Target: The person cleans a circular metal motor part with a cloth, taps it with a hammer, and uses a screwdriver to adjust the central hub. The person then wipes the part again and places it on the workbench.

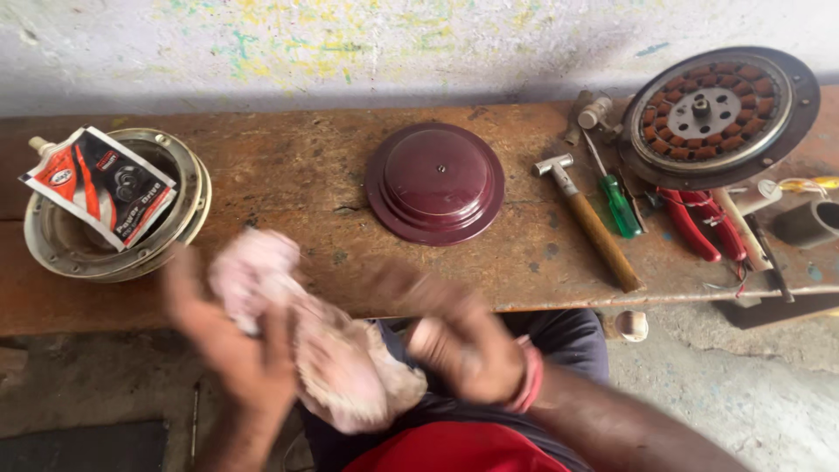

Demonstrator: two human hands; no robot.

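My left hand grips a pale pink rag that bunches up between both hands over my lap. My right hand is closed beside the rag and blurred by motion; it seems to press into the cloth, and I cannot tell whether anything small sits inside the fist. A pink band circles my right wrist. Both hands hover just in front of the near edge of a worn wooden bench.
On the bench lie a maroon domed cover, a round metal housing with a red-and-white pouch on it, a hammer, a green screwdriver, red pliers and a copper-wound motor stator.
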